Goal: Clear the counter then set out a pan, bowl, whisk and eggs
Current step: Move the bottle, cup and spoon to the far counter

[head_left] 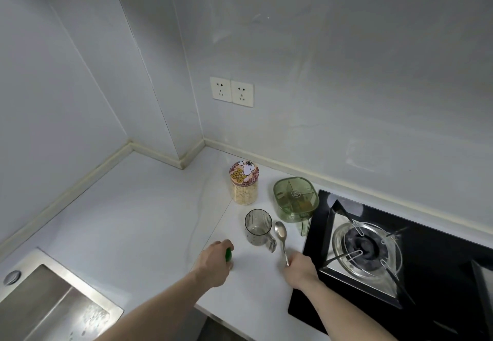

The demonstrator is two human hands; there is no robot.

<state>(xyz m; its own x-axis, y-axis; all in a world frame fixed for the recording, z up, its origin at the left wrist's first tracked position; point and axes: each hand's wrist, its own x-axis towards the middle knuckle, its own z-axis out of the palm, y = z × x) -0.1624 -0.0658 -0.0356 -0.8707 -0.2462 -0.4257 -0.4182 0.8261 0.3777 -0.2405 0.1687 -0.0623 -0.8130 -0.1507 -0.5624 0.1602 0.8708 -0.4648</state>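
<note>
Currently, status from the head view:
Surface: white counter is running along an L-shaped corner, pale backsplash trim sitting along the wall edge.
Room: plain grey-white walls; double wall socket is sitting above the counter corner.
Left side: steel sink is showing at the lower left, round fitting beside it.
Right side: black glass gas hob is lying set into the counter, metal pan support over the burner.
Writing: jar lid is showing a cartoon dog and yellow letters, upside down to the camera, reading roughly "HOT DOG"; not fully legible. Jar is holding pale grainy contents.
Other items: green lidded container is standing just beside the hob; clear ribbed mug is standing in front of the jar.
Left hand: is curling round a small item with a green top on the counter; what the item is, cannot tell.
Right hand: is pinching the handle end of a metal spoon, bowl of the spoon lying between mug and green container.
Task items: pan, bowl, whisk, eggs are not appearing on the counter.
Obstruction: jar, mug, green container and spoon are occupying the strip next to the hob.
</note>
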